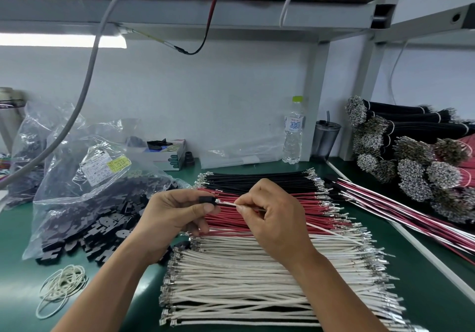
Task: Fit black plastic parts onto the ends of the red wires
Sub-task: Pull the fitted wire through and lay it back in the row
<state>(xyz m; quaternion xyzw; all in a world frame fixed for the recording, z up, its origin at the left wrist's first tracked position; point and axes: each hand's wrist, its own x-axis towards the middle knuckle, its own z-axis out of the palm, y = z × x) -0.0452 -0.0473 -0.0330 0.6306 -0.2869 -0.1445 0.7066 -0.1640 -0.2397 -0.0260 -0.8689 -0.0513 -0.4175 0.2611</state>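
Fingers of your left hand (177, 216) pinch a black plastic part (207, 200), and just right of that pinch a white wire (227, 203) points its metal tip at the part's open end. Your right hand (272, 216) pinches that wire just behind the tip, with the red wires (282, 217) spread on the green mat (120, 288) directly beneath both grips.

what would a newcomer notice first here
Two hands at centre: the left hand pinches a black part while the right hand feeds a white wire into it. Beneath them lie rows of black wires, red wires and white wires. A bag of black parts sits left.
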